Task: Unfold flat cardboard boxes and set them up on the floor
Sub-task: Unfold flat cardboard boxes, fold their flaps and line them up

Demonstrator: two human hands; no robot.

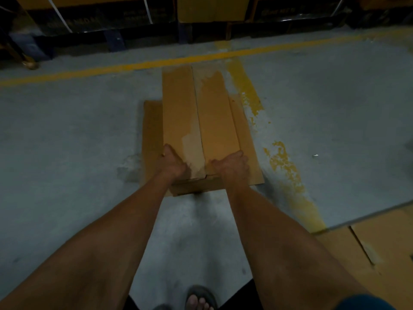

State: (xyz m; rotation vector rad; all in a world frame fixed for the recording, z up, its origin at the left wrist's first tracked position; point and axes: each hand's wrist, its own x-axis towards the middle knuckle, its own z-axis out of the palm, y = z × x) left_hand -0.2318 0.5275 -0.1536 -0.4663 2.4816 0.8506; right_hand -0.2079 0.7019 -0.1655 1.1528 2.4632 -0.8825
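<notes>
The cardboard box [199, 121] on the concrete floor [67, 142] is held at its near end, left hand [172, 163] and right hand [231, 166] curled on the two top flaps, which could spring open if released

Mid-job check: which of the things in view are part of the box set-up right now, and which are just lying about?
In the job:
- cardboard box on the floor, two top flaps meeting at a centre seam
- left hand and right hand, resting on its near end

Lying about:
- more cardboard at lower right
- yellow floor lines
- dark stacked cartons on pallets behind
</notes>
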